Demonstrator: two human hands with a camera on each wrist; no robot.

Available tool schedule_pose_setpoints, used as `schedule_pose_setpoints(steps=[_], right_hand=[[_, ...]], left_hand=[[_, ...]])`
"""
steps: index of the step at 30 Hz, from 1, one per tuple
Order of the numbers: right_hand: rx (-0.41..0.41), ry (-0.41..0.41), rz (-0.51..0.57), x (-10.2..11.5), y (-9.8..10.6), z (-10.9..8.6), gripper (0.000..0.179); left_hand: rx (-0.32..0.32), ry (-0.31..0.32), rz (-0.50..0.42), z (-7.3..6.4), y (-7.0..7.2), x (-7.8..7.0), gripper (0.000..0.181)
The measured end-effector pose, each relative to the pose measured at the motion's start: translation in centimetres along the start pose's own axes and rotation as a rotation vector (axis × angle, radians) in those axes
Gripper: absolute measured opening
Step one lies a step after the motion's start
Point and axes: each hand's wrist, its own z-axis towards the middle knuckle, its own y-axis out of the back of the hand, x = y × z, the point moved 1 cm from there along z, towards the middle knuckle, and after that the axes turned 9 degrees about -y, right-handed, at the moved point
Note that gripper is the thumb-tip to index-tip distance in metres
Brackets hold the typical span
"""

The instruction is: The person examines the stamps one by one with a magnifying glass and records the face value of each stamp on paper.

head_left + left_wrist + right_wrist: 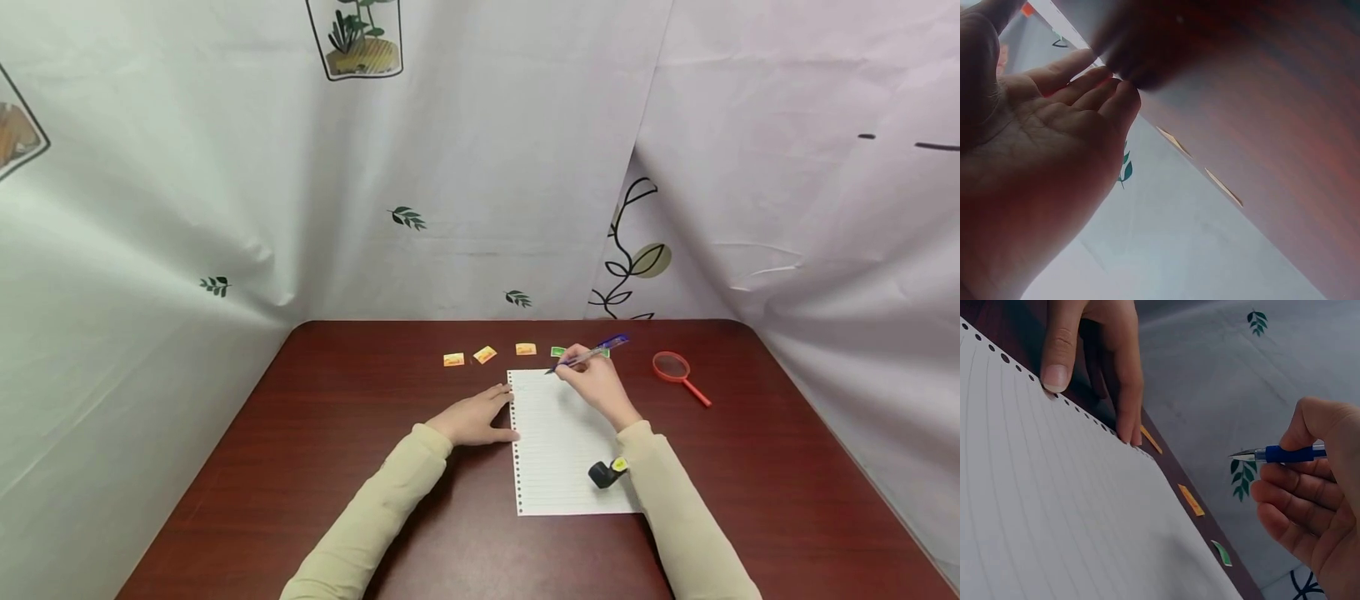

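A sheet of lined white paper [558, 467] with punched holes down its left side lies on the table. My left hand [474, 418] rests at that holed edge, thumb and fingertips touching it, fingers extended. In the left wrist view the left palm [1054, 137] shows, fingers reaching toward the sheet. My right hand [596, 385] pinches a blue pen [613, 342] with a clear barrel, over the top part of the sheet. In the right wrist view the pen's metal tip points left, and its blue grip [1291, 454] sits between thumb and fingers. Its tip is raised off the paper there.
Small orange paper pieces [526, 349] and green ones [558, 352] lie in a row beyond the sheet. A red magnifying glass [686, 379] lies to the right. A black device with a yellow sticker [607, 473] is at the right cuff. White printed curtains surround the table [300, 467].
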Motion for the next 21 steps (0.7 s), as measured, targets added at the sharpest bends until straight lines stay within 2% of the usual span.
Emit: schedule_pose_setpoints(steps=[7, 17, 21], right_hand=[[-0.011, -0.033, -0.005, -0.9, -1.6, 0.5, 0.004], [-0.002, -0.097, 0.08, -2.0, -3.3, 0.6, 0.005], [0.016, -0.11, 0.08, -2.0, -3.6, 0.4, 0.005]], left_hand=[[0.004, 0.003, 0.001, -0.1, 0.1, -0.1, 0.079], [0.009, 0.009, 0.001, 0.0, 0.1, -0.1, 0.08], [0.007, 0.011, 0.003, 0.1, 0.0, 0.0, 0.08]])
